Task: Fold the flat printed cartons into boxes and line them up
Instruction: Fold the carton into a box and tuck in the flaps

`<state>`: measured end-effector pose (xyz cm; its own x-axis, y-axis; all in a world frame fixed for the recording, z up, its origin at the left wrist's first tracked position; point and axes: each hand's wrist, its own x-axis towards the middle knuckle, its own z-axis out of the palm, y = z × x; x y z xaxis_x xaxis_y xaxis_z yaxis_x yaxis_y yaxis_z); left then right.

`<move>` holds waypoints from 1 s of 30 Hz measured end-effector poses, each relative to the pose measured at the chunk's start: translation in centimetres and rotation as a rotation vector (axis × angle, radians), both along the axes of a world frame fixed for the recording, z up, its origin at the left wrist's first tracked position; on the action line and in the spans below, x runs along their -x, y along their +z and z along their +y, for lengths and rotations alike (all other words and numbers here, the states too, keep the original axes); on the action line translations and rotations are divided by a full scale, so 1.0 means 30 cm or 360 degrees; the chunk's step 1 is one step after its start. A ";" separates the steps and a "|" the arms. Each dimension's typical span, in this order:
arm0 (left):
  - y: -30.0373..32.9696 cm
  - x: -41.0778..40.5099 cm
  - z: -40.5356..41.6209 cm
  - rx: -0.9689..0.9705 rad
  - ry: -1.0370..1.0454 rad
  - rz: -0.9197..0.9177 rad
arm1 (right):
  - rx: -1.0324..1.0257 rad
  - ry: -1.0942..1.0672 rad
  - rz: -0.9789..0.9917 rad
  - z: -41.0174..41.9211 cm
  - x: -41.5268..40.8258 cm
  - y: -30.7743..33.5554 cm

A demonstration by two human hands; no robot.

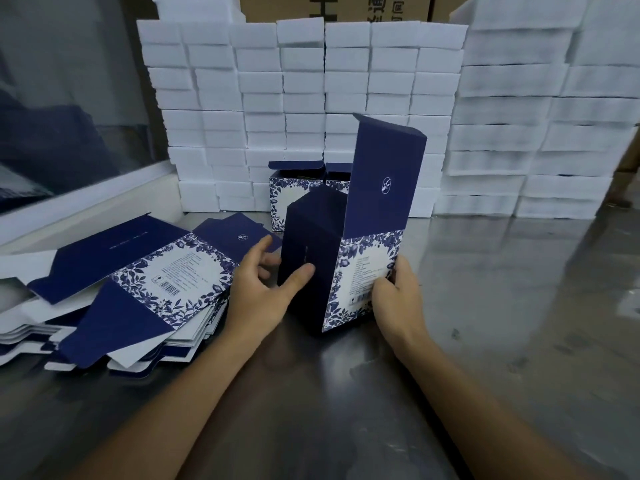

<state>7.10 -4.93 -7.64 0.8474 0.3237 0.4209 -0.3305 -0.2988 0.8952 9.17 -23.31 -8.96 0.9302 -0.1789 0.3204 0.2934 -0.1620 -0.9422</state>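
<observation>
Both hands held the half-formed navy floral-print carton (341, 258) upright at centre: left hand (258, 296) pressing its dark side with straight fingers, right hand (398, 299) curled round its edge. Lid flap unclosed. One finished open-topped box (298, 192) stood at twelve o'clock; a thick stack of flat cartons (138, 289) waited at nine.

The upright carton (341, 258) hides most of the finished box (294, 192) behind it, and the fingers of the right hand (398, 296) curl out of sight round its far edge. The small print on it is too fine to read. Left of the upright carton, the pile of flat cartons (114, 299) runs off the picture's edge. Behind it, the brown cardboard boxes (339, 6) are cut off at the top.
</observation>
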 end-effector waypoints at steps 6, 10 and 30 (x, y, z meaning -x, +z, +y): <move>-0.010 0.006 0.007 -0.0062 -0.0078 0.0138 | 0.0041 0.0016 -0.0063 0.001 -0.004 0.002; 0.008 0.029 -0.001 0.0014 -0.0283 0.0121 | 0.0029 0.0078 -0.0034 0.004 0.006 0.013; 0.025 0.047 -0.025 -0.0250 -0.0242 -0.0075 | -0.0050 -0.0341 -0.0026 0.001 0.015 0.036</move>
<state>5.69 -5.67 -6.88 0.8597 0.1208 0.4964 -0.4229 -0.3768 0.8241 8.72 -23.29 -7.89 0.8647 -0.3820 0.3261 0.2704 -0.1930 -0.9432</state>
